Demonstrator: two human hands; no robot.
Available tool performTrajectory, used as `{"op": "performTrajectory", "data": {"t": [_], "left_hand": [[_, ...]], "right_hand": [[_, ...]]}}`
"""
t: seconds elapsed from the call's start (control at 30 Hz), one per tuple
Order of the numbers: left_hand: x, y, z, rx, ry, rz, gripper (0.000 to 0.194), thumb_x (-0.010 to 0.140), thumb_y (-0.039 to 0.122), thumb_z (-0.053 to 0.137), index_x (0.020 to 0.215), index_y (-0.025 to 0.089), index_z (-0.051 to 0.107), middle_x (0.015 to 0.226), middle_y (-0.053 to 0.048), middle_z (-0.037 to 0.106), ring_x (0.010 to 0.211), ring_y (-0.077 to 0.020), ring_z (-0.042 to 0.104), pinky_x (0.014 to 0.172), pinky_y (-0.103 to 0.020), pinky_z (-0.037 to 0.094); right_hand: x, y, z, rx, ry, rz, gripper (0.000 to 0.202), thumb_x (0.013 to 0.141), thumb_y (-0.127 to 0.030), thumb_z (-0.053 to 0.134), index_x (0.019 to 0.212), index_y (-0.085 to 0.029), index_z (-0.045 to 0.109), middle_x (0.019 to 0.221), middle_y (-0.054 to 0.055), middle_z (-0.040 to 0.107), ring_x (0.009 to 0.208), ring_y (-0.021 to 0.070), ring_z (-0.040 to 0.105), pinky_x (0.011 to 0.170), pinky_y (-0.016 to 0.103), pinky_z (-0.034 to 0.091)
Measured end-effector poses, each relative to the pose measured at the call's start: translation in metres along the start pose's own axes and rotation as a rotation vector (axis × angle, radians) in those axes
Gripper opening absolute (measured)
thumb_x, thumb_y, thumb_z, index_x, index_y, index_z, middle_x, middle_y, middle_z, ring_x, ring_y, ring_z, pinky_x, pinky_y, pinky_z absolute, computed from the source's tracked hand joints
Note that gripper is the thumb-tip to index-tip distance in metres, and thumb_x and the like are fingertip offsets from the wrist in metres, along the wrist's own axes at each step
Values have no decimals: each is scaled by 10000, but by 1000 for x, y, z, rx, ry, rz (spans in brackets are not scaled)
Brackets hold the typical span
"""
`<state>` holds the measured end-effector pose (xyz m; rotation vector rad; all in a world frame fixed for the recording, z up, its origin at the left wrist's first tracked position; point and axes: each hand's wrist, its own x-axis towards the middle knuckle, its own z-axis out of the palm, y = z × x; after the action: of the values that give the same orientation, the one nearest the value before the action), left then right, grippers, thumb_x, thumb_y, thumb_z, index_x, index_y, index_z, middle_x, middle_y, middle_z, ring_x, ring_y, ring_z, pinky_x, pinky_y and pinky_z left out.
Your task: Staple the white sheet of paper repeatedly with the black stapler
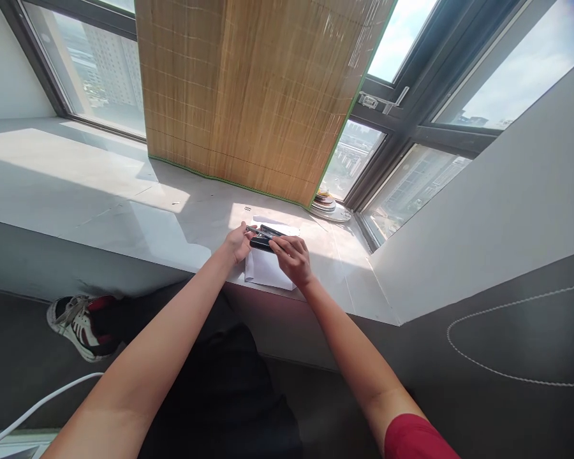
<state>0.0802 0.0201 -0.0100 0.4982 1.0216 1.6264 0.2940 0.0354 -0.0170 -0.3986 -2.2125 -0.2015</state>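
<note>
A pale window ledge (90, 185) carries the things; white paper (270, 274) lies at its front edge, with the left side curled; behind it are small thin pieces (247, 208); near the window corner stands a stack of round flat objects (324, 203).

The right hand (293, 256) covers one end of the black stapler (262, 243), whose inner parts are too small to make out. Both hide some of the paper (269, 274). The view's top edge crops the bamboo blind (263, 95) (the bottom edge, the red sleeve (417, 438)).
</note>
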Motion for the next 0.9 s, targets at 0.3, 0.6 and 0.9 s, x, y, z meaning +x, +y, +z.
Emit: {"op": "performTrajectory", "data": {"t": [0.3,0.6,0.9], "left_hand": [[-7,7,4,-182,-24,-102,327,1149,301,463,994,148,707,967,-144,762,1048,-243,761,1103,-418,605],[-10,13,5,-216,84,184,198,1042,25,527,1094,138,681,1141,-165,766,1134,-218,780,1167,-428,595],[-25,12,10,168,-123,309,330,874,425,912,1007,145,800,1022,-143,832,808,-219,809,903,-424,667]], "right_hand": [[4,-1,-14,-13,-46,-76,315,1084,-165,595,1250,-322,812,1275,34,822,1159,244,743,1070,435,571],[8,8,10,409,261,921,262,790,-385,846,994,-221,850,914,50,817,835,258,743,797,398,614],[-5,20,12,407,166,966,302,697,-337,919,967,-212,867,883,58,831,814,267,755,754,400,628]]}}
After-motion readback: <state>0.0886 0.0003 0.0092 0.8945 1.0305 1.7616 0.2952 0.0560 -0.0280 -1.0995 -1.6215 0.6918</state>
